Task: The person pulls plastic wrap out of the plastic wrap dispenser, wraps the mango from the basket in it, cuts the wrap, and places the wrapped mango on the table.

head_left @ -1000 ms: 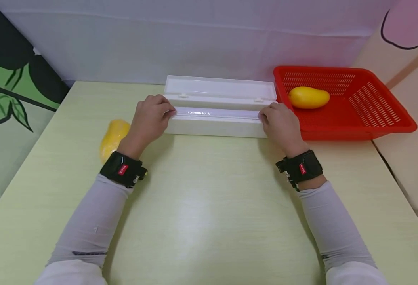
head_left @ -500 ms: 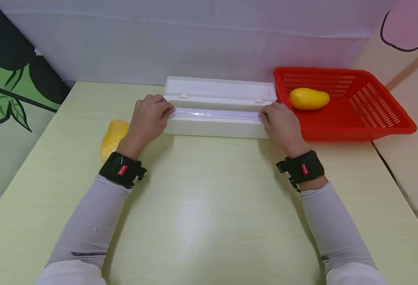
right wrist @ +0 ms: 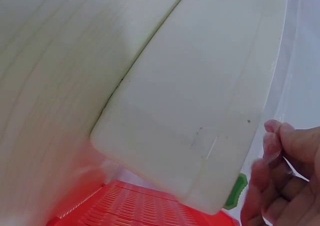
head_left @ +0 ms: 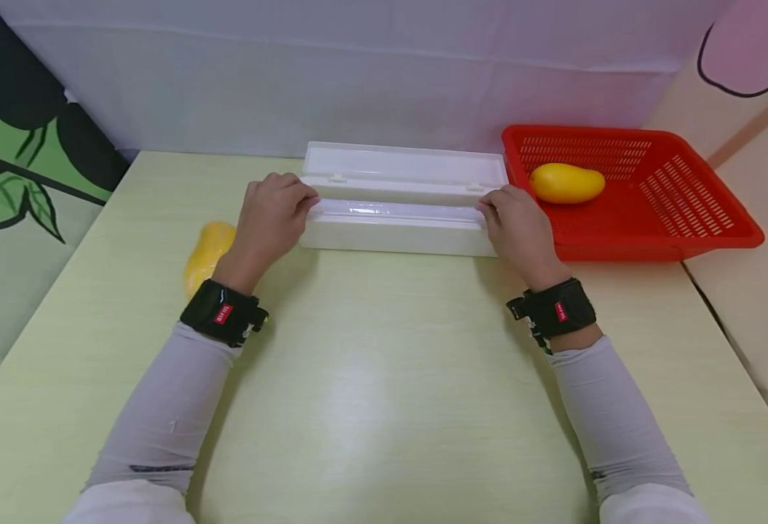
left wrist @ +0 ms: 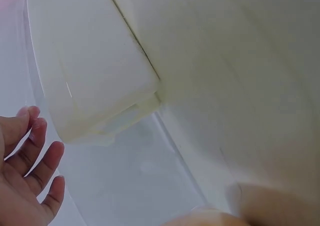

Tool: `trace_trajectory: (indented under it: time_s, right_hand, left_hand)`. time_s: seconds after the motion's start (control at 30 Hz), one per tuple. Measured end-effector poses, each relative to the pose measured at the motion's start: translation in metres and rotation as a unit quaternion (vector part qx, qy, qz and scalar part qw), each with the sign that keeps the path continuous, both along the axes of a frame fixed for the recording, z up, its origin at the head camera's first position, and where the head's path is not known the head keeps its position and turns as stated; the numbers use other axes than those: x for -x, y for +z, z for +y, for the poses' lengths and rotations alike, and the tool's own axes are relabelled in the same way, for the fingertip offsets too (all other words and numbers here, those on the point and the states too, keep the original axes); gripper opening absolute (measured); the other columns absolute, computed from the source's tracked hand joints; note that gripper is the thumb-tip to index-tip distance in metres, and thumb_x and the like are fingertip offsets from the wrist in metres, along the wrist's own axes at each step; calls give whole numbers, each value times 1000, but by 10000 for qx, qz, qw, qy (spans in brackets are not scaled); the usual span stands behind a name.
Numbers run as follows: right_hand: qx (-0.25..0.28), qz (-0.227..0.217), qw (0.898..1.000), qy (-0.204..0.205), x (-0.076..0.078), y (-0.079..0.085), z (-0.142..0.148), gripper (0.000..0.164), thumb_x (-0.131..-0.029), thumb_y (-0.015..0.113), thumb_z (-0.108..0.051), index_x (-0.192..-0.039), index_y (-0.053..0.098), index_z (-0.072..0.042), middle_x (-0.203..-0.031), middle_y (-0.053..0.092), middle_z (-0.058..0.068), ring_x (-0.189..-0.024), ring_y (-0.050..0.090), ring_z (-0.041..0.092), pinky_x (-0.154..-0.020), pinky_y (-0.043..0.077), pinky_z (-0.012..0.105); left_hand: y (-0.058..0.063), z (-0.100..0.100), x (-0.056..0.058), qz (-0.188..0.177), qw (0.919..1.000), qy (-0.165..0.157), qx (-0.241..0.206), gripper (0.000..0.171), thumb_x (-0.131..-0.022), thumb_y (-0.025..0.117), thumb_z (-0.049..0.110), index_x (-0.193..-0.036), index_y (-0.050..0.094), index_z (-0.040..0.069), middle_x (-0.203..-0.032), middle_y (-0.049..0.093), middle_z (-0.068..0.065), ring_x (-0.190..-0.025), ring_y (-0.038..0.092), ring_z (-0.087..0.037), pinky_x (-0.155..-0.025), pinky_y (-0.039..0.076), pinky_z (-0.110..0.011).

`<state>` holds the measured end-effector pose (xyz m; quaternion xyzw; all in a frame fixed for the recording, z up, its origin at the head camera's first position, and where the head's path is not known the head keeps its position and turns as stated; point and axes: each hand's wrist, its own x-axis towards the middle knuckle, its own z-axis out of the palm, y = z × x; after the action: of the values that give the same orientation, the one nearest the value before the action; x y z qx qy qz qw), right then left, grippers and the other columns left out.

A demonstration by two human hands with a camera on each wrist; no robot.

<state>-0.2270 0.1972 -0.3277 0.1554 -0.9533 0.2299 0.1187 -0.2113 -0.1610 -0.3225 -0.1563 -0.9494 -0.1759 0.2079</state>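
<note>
1. Two pinches hold the clear film [head_left: 390, 209]: left hand [head_left: 272, 215] at its left end, right hand [head_left: 521, 229] at its right.
2. Beneath it, the white film dispenser [head_left: 397, 238] lies on the table [head_left: 384, 378], lid [head_left: 403, 163] raised behind.
3. One yellow mango [head_left: 208, 255] shows past the left wristband [head_left: 221, 313]; a second mango [head_left: 567, 183] sits in the red basket [head_left: 648, 222].

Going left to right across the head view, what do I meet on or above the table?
Yellow fruit, left hand, open white box, right hand, red basket with another yellow fruit inside.
</note>
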Motion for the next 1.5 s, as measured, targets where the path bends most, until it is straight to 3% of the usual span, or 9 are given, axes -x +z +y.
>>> trace_trajectory:
  time_s: [0.63, 1.07, 1.23, 1.4, 1.5]
  right_hand:
    - [340, 474, 9983, -30, -2, 7, 1, 25, -100, 60, -14, -114, 71, 3, -109, 67, 20, -96, 60, 34, -90, 51, 46]
    - [982, 48, 9950, 167, -7, 13, 3, 25, -100, 60, -12, -117, 70, 3, -103, 64, 16, -88, 59, 27, -78, 50, 35]
    - [1102, -131, 9935, 273, -8, 15, 4, 23, -97, 64, -8, -116, 71, 2, -106, 65, 14, -93, 55, 27, -80, 47, 35]
    - [1243, 4, 9920, 225, -6, 12, 4, 23, -94, 66, -1, -116, 71, 2, -107, 65, 16, -96, 56, 29, -86, 50, 41]
    - [1384, 239, 9900, 139, -3, 8, 5, 21, -94, 66, -2, -114, 72, 1, -104, 65, 15, -94, 57, 27, -84, 50, 38]
  left_hand:
    - [6, 2, -2, 404, 9991, 21, -156, 16, -98, 64, 11, -104, 74, -1, -96, 67, -14, -92, 58, -35, -83, 43, -50]
    - [9, 1, -3, 648, 9973, -68, -324, 16, -97, 64, 10, -100, 74, -2, -94, 69, -14, -90, 60, -36, -81, 43, -50]
    - [8, 2, -4, 681, 9968, -88, -415, 15, -97, 64, 9, -100, 74, -2, -94, 69, -15, -91, 60, -36, -80, 43, -51]
    - [8, 2, -4, 856, 9949, -161, -506, 17, -96, 66, 11, -97, 74, -3, -91, 69, -15, -89, 60, -36, -80, 43, -52]
    - [8, 1, -3, 924, 9941, -200, -538, 18, -96, 67, 13, -97, 74, -3, -91, 69, -15, -89, 60, -35, -80, 43, -52]
